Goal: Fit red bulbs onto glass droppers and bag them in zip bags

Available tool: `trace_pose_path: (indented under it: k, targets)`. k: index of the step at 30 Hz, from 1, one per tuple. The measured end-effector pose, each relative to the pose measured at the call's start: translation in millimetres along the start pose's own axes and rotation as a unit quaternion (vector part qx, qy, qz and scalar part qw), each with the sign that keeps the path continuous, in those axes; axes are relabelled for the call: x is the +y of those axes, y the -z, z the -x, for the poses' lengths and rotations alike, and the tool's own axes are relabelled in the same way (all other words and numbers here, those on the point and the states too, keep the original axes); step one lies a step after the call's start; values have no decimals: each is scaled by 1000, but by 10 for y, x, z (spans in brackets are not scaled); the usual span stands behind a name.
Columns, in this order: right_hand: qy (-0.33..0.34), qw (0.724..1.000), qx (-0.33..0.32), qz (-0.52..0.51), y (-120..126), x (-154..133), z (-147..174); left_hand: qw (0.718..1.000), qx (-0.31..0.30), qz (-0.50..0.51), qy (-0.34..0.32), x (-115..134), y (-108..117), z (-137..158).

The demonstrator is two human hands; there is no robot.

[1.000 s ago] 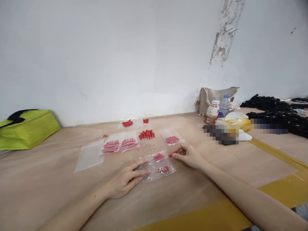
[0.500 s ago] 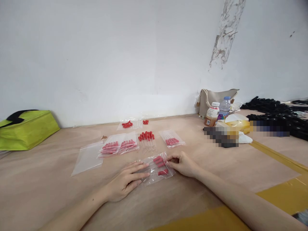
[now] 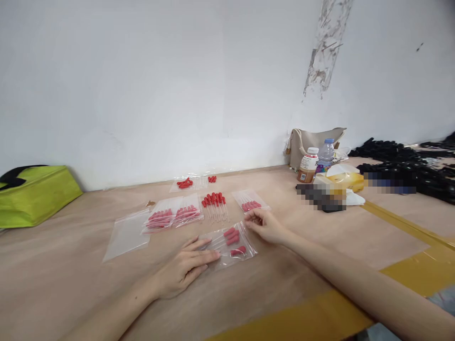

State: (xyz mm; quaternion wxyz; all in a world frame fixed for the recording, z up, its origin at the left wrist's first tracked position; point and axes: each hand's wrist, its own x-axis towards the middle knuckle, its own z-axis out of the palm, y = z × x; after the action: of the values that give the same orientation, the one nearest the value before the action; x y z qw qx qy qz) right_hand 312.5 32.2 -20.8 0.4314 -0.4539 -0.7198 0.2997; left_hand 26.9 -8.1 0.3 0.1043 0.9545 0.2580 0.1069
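A clear zip bag (image 3: 232, 247) lies flat in front of me, holding several glass droppers whose red rubber bulbs (image 3: 238, 250) point right. My left hand (image 3: 190, 265) rests on the bag's left end with fingers stretched out and spread. At the bag's upper right corner, by the zip edge, my right hand (image 3: 261, 224) has its thumb and forefinger pinched together. Beyond the bag is a row of loose red-capped droppers (image 3: 214, 204). Filled dropper bags (image 3: 159, 219) overlap to their left, and another filled bag (image 3: 250, 202) lies to their right.
An unfilled zip bag (image 3: 127, 237) lies at left. Near the wall is a bag with red bulbs and glass tubes (image 3: 185, 183). A green bag (image 3: 40, 195) stands far left. Bottles (image 3: 308, 166), a grey pouch (image 3: 314, 136), a tissue pack (image 3: 344, 179) and black items (image 3: 391, 166) are at right.
My right hand has moved from the middle of the zip edge up to the bag's upper right corner. The bag now lies flatter. My left hand stays on it.
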Motion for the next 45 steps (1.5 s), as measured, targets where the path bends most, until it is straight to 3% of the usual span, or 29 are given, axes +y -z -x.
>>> trace_pose_path:
  k: [5,9,13,20,25,30,36,40,45]
  targets:
    - [-52,992,20,109,-51,-140,-521,1000,-1,9,6,32,23,-7]
    - [-111,988,43,100,-286,-205,-988,1000,5,21,4,47,20,3]
    - [-159,983,64,67,-492,-88,-1341,999,-1,39,5,44,5,22]
    - [-189,980,46,-32,-586,97,-1541,999,-19,41,17,38,20,35]
    - [-215,970,63,-99,-474,70,-1602,999,-14,33,5,29,16,29]
    - [-161,962,135,-177,-127,-83,-1338,999,-4,38,-1,25,15,20]
    - [-84,933,280,-208,284,-88,-438,999,3,47,0,19,7,3]
    - [-94,919,306,-231,312,26,-72,998,13,61,0,28,17,-12]
    - [-105,913,294,-263,193,56,-17,998,13,65,5,25,13,-13]
